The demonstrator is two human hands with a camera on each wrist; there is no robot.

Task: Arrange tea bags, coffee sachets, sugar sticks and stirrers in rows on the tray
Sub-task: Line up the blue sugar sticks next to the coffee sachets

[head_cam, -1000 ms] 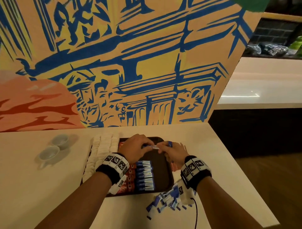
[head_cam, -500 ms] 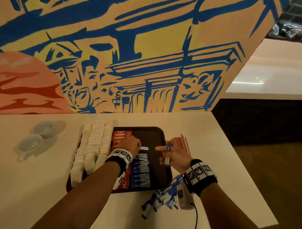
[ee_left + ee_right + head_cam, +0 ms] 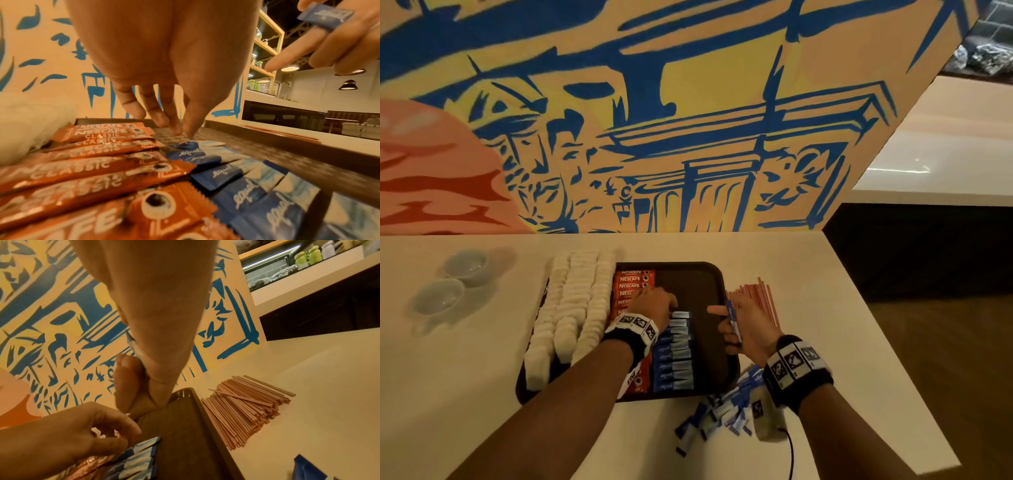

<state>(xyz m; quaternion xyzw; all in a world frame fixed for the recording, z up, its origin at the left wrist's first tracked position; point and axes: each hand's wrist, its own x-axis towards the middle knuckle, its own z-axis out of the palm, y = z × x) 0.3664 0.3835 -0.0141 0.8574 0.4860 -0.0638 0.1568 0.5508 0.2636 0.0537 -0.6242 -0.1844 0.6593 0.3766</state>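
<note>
Left hand (image 3: 656, 303) has dropped onto sugar row (image 3: 675, 353); right hand (image 3: 750, 330) grips stick (image 3: 732, 318).

Bare forearms; each wrist wears a black band (image 3: 631, 339) carrying white blocks printed with black square markers.

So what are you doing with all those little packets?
A person is lining up drink things on a dark tray. The left hand touches the far end of the row of blue sugar sticks, next to the orange coffee sachets. The right hand holds another blue stick ready. White tea bags fill the left side. The stirrers and a pile of loose sticks wait on the counter.
</note>
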